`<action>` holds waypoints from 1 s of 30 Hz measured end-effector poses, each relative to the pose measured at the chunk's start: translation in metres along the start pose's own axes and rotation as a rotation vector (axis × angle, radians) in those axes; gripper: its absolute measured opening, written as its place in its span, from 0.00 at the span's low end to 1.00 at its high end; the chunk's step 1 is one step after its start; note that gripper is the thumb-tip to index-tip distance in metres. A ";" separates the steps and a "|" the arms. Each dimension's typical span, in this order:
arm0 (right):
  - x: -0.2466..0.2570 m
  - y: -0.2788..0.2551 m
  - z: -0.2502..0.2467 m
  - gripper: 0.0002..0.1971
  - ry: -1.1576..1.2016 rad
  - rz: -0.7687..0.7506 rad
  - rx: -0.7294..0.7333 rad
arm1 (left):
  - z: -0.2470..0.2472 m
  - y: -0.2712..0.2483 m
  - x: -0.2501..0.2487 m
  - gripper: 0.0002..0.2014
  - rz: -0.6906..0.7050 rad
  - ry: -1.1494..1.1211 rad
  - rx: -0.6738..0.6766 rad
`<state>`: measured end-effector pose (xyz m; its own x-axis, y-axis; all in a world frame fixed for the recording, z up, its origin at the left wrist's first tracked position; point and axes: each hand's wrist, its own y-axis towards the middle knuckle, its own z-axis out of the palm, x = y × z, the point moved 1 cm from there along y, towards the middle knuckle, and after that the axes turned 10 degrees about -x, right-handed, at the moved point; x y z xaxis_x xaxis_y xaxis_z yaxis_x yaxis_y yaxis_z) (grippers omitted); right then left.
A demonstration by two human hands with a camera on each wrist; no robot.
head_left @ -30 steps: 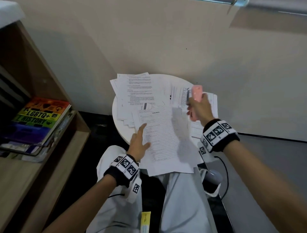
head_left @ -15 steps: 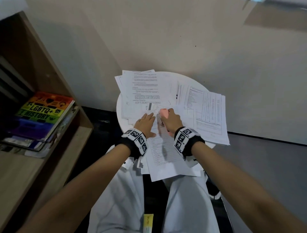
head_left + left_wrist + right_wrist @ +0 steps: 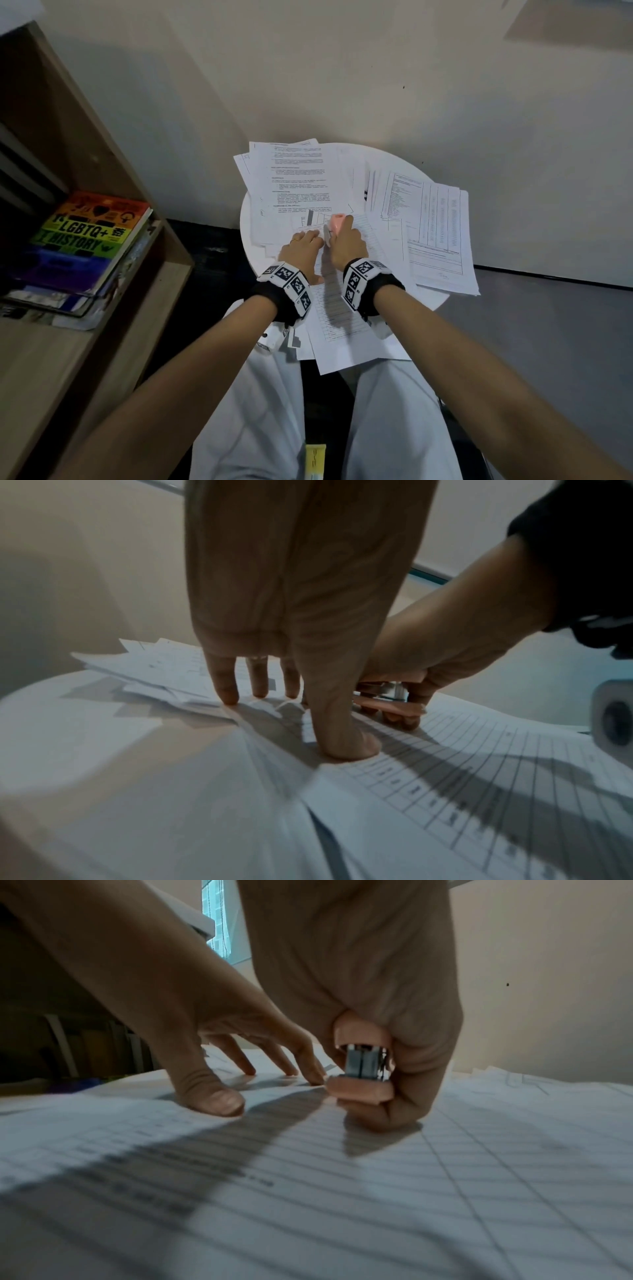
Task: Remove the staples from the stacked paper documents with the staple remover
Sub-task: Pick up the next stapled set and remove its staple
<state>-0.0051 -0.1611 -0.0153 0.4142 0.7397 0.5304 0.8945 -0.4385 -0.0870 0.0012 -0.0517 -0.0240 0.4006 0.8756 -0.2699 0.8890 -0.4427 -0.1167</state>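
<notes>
Printed paper documents (image 3: 346, 308) lie spread over a small round white table (image 3: 435, 301). My left hand (image 3: 303, 250) presses flat on the top sheet (image 3: 445, 791) with straight fingers (image 3: 227, 693) and thumb near its upper left corner. My right hand (image 3: 346, 245) grips a pink staple remover (image 3: 337, 221) with metal jaws (image 3: 365, 1064), held low over the same corner, right beside the left fingertips (image 3: 316, 1079). The staple itself is hidden.
More sheets (image 3: 294, 185) lie at the table's back left and a table-form stack (image 3: 435, 233) overhangs the right edge. A wooden shelf (image 3: 102, 308) with a rainbow book (image 3: 85, 240) stands at left. A beige wall is close behind. My knees are under the table.
My right hand came down from above the right-hand papers with the staple remover to the corner of the top sheet. My left hand slid up toward that corner.
</notes>
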 end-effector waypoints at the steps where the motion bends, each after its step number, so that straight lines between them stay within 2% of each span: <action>1: 0.002 0.002 0.001 0.24 -0.003 -0.004 -0.004 | 0.000 0.000 0.001 0.41 0.005 -0.004 -0.004; 7: 0.000 0.002 0.006 0.28 -0.075 -0.060 -0.001 | -0.001 0.000 0.000 0.41 0.007 -0.013 -0.001; 12: 0.008 0.013 0.002 0.22 0.028 0.061 -0.015 | -0.003 -0.001 -0.001 0.40 0.012 0.003 -0.001; 16: 0.008 0.013 0.005 0.28 -0.064 -0.049 -0.002 | -0.005 0.000 -0.002 0.38 0.003 0.013 0.002; 22: 0.003 0.025 -0.011 0.22 0.194 0.085 -0.027 | -0.004 0.002 -0.002 0.40 0.002 0.036 0.031; 25: -0.014 0.025 -0.029 0.22 0.174 0.049 -0.049 | -0.007 0.007 -0.005 0.41 -0.014 0.092 0.034; 28: -0.047 0.024 -0.047 0.23 0.123 0.052 -0.067 | -0.006 0.015 -0.018 0.37 -0.076 0.143 -0.008; 30: -0.069 0.022 -0.055 0.24 0.088 0.061 -0.083 | 0.000 0.020 -0.034 0.39 -0.125 0.211 -0.004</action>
<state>-0.0229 -0.2499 -0.0075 0.4480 0.6640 0.5987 0.8494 -0.5251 -0.0531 0.0056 -0.0899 -0.0171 0.3242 0.9448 -0.0479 0.9354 -0.3277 -0.1330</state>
